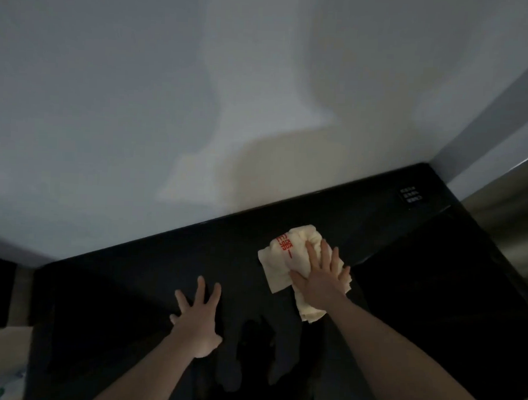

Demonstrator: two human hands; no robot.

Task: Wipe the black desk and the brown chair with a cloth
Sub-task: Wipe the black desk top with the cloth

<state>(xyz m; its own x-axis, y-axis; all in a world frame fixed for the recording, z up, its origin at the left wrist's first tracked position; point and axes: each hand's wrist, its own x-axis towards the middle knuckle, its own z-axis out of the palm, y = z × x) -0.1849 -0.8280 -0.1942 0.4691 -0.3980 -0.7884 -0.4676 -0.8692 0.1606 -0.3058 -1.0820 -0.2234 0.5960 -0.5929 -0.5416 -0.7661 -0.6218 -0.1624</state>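
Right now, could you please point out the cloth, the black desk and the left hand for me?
cloth [280,255]: head view, on its upper left fold near the red print.
black desk [125,287]: head view, on its bare top.
left hand [195,324]: head view, on its back.

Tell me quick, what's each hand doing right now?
Left hand: open, fingers spread, resting flat on the black desk, holding nothing.
Right hand: open, fingers straight, pressing the cream cloth onto the desk.

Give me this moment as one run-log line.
right hand pressing cloth flat | left hand spread, braced on black desk | chair unseen
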